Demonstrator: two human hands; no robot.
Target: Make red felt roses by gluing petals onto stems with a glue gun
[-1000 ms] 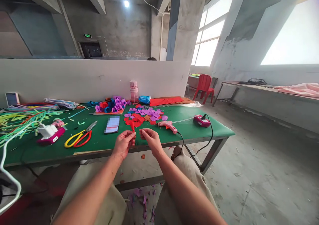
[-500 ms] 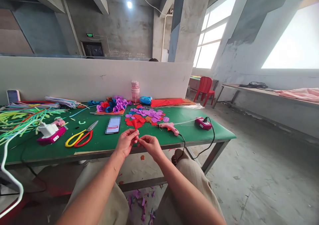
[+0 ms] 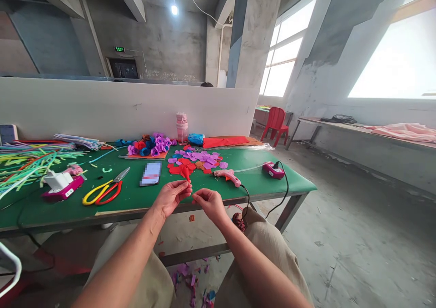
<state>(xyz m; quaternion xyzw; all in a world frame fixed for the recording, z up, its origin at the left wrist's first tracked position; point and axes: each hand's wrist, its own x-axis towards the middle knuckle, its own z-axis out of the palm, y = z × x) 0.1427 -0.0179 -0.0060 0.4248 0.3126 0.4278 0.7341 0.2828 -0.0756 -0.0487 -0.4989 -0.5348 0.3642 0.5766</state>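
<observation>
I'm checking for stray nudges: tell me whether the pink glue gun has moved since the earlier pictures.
No. Against the green table, the pink glue gun keeps the same spot; only the camera's view has shifted.

The glue gun [image 3: 228,176] lies between the right hand [image 3: 211,204] and open tabletop [image 3: 244,156].

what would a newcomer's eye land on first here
Probably the scattered purple and red petals mid-table, just beyond the left hand, which pinches a red piece. Next, the bunched purple, red and blue flowers behind them to the left, and the pink glue gun to the right.
</observation>
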